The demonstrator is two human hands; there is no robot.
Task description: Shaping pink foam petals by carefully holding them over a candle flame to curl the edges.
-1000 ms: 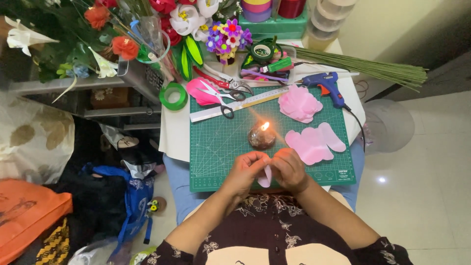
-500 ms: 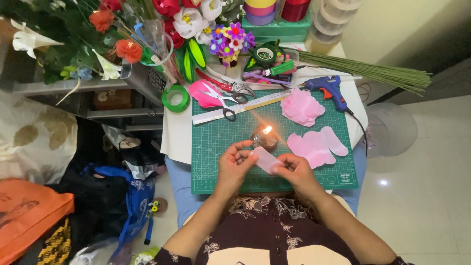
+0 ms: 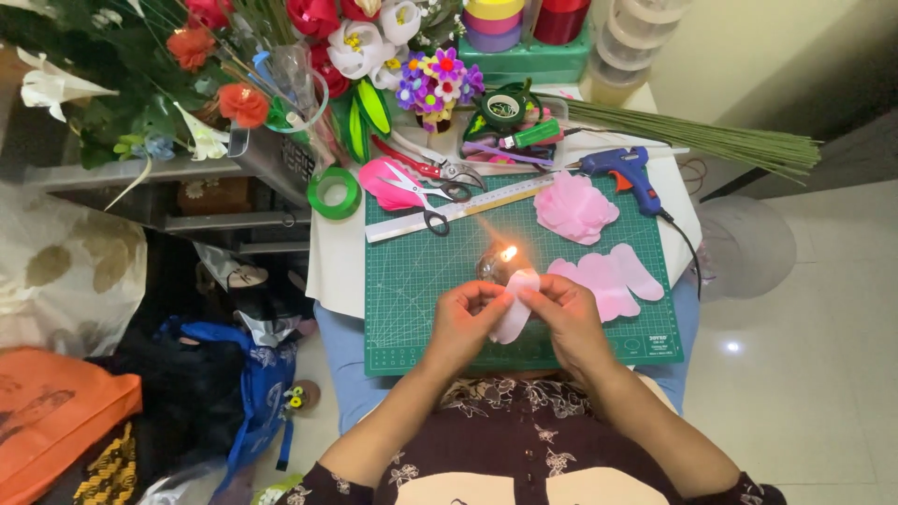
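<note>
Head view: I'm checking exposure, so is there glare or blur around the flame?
Head view: the flame blows out to a white-orange spot with a soft halo on the mat; both hands and the petal stay sharp; a small glare spot on the floor.

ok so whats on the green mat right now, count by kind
pink petal in both hands: 1
loose pink petals lying flat: 1 cluster, count unclear
pink petal pile: 1
lit candle: 1
scissors: 1
ruler: 1
total: 6

Both hands (image 3: 516, 318) meet close together, fingertips seemingly pinched, forearms angled inward.
</note>
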